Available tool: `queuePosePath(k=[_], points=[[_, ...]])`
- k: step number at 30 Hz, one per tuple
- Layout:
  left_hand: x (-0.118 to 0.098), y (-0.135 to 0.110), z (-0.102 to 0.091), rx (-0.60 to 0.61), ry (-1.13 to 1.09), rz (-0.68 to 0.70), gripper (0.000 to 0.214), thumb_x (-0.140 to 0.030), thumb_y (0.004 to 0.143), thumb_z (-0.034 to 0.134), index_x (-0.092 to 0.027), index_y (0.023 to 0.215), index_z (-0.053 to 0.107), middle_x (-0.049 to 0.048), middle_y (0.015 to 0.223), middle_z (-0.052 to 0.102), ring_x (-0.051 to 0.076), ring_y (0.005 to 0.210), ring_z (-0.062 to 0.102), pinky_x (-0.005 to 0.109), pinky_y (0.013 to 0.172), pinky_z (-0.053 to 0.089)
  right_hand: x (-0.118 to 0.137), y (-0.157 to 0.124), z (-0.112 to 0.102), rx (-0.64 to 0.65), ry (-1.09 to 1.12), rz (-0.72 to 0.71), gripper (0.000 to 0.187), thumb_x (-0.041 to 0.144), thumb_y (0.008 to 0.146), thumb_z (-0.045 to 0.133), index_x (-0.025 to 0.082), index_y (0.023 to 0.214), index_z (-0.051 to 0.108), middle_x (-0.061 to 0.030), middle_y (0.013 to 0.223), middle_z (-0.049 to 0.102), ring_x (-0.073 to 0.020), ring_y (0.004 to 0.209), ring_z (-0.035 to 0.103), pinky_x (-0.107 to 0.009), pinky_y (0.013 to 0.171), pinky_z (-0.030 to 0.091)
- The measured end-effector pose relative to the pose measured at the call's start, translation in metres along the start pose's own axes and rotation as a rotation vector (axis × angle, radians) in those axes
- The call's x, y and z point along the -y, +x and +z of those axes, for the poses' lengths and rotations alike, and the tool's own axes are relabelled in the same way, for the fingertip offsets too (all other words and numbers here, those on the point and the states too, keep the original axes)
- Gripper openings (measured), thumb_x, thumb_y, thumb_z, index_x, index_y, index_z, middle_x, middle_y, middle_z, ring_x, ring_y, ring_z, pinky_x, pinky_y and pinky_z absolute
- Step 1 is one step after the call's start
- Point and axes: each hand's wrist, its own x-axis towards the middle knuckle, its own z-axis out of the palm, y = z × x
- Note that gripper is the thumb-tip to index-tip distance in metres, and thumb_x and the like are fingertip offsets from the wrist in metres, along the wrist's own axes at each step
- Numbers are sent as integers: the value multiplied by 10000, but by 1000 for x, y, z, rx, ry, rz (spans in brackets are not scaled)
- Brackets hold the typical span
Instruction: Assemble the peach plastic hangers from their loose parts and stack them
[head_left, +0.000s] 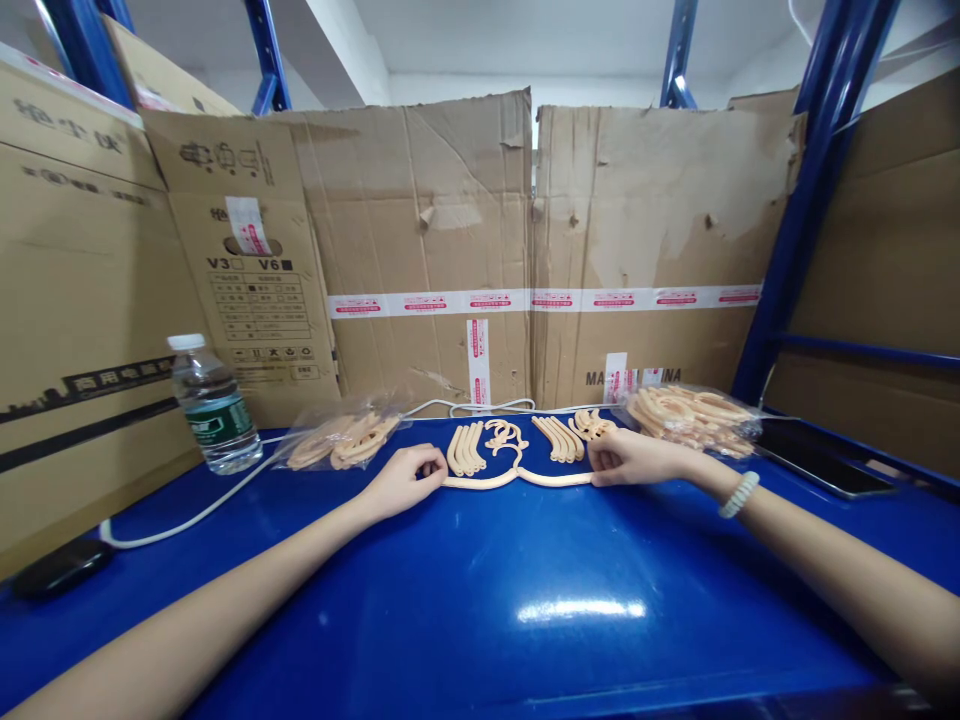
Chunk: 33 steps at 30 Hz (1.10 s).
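Two pale wood-coloured curved strips lie end to end on the blue table, meeting in the middle. My left hand (pixel 409 478) has its fingers closed at the outer end of the left curved strip (pixel 480 483). At the outer end of the right curved strip (pixel 555 479), my right hand (pixel 630 458) is pinched closed. Just above the joint sits a scroll-shaped piece (pixel 504 437). A row of short curved pieces (pixel 466 448) is beside my left hand, and another row of short curved pieces (pixel 558 439) is near my right. Small curled pieces (pixel 592 424) lie behind my right fingers.
Clear plastic bags of similar parts lie left (pixel 345 437) and right (pixel 690 415). A water bottle (pixel 217 410), a white cable (pixel 195 520) and a black object (pixel 64 568) are at left. A dark phone-like slab (pixel 825 460) lies right. Cardboard (pixel 420 220) walls the back.
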Motion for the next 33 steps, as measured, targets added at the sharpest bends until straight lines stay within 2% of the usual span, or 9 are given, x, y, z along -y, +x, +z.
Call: queuePosePath(k=[11, 21, 28, 33], points=[[0, 0, 0, 10, -18, -1, 204, -257, 812, 491, -163, 740, 657, 15, 708, 626, 148, 634, 544, 236, 597, 405, -3, 1, 1, -13, -22, 7, 212, 368, 768, 587, 166, 722, 546, -24, 674, 589, -147, 614, 529, -247, 540, 397], [2, 1, 0, -14, -78, -17, 207, -234, 828, 455, -167, 810, 650, 24, 744, 684, 160, 673, 613, 239, 612, 428, -5, -2, 0, -13, -64, 34, 181, 341, 758, 591, 170, 730, 541, -25, 700, 589, -145, 619, 512, -247, 529, 362], [2, 0, 1, -19, -86, -25, 196, -233, 821, 468, -173, 811, 654, -12, 628, 622, 140, 585, 567, 224, 571, 408, -5, -4, -3, 19, -86, 46, 185, 349, 764, 587, 176, 726, 535, -16, 697, 583, -140, 610, 501, -249, 524, 351], [6, 1, 4, -41, -86, -14, 179, -220, 820, 476, -170, 859, 644, 1, 687, 642, 140, 604, 577, 223, 571, 420, -9, -6, -6, 63, -93, 73, 125, 290, 746, 590, 180, 743, 532, 1, 668, 558, -130, 581, 482, -241, 497, 325]])
